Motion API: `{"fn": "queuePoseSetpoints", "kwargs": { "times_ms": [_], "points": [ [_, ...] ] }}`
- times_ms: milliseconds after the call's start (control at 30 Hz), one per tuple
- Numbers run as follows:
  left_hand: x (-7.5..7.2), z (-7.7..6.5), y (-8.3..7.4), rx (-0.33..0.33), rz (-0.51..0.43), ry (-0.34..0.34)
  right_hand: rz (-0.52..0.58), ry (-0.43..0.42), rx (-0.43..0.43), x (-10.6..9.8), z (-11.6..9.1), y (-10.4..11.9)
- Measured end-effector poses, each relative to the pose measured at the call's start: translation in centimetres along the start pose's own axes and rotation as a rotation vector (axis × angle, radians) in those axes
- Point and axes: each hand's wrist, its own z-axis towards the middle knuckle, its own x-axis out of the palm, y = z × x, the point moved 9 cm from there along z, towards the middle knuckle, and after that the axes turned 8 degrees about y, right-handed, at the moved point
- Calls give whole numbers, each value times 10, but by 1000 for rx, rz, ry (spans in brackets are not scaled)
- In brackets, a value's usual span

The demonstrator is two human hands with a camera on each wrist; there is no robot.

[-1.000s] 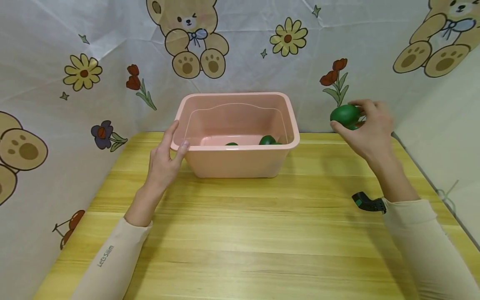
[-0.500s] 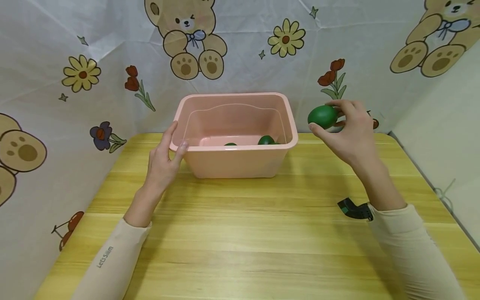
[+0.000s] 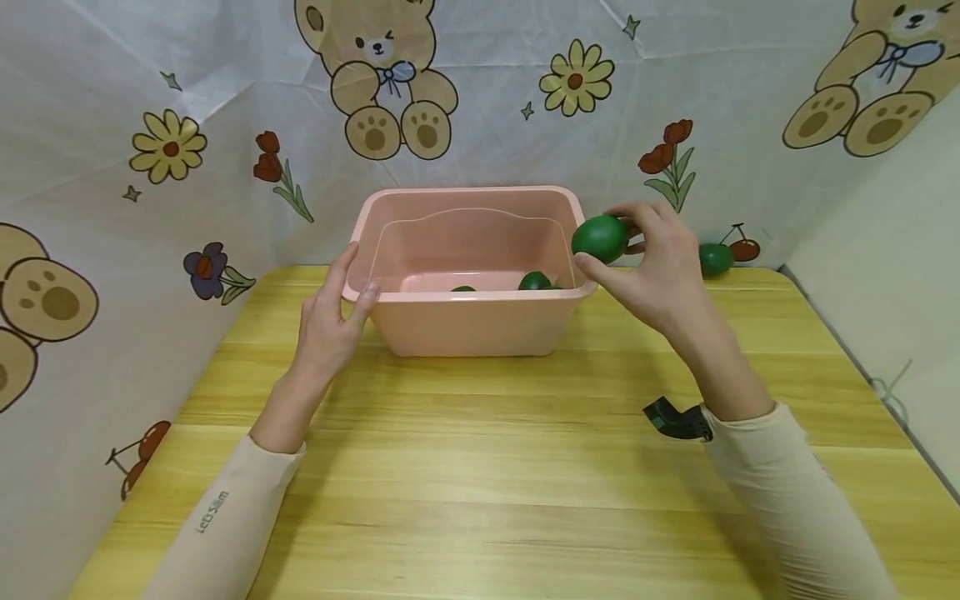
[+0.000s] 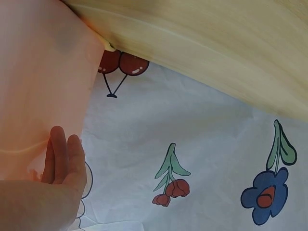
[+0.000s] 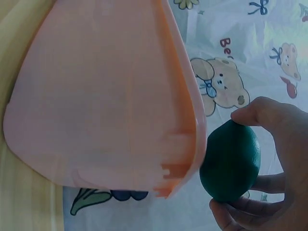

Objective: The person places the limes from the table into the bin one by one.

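A pink plastic tub (image 3: 472, 325) stands on the table against the printed backdrop. My left hand (image 3: 322, 329) holds its near left corner, thumb over the rim; in the left wrist view the fingers (image 4: 58, 154) lie along the tub's wall. My right hand (image 3: 652, 258) grips a smooth dark green lime (image 3: 600, 238) between thumb and fingers, level with the tub's right rim. In the right wrist view this lime (image 5: 231, 161) shows just outside the rim. Inside the tub, a few green limes (image 3: 534, 281) are partly hidden by the front wall.
Another green lime (image 3: 716, 259) lies at the table's back right, behind my right hand. The wooden table (image 3: 480, 467) meets a cloth backdrop (image 3: 495, 150) with bears and flowers. A black camera mount (image 3: 677, 419) sticks out from my right wrist.
My right hand has carried the lime leftward from the table's back right to the tub's right rim. The lime behind it has come into view. My left hand and the tub have stayed put.
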Motion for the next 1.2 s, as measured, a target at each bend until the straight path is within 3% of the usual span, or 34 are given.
{"fn": "queuePoseSetpoints", "kwargs": {
  "times_ms": [400,700,967,1200],
  "points": [
    [1,0,-1,6,-18,5,-20,163,-70,46,7,19],
    [1,1,-1,0,-5,4,-31,219,-64,55,5,19],
    [1,0,0,-9,-10,11,4,178,-112,49,2,20],
    [2,0,0,-10,-6,9,59,28,-136,27,-2,11]
  ]
}}
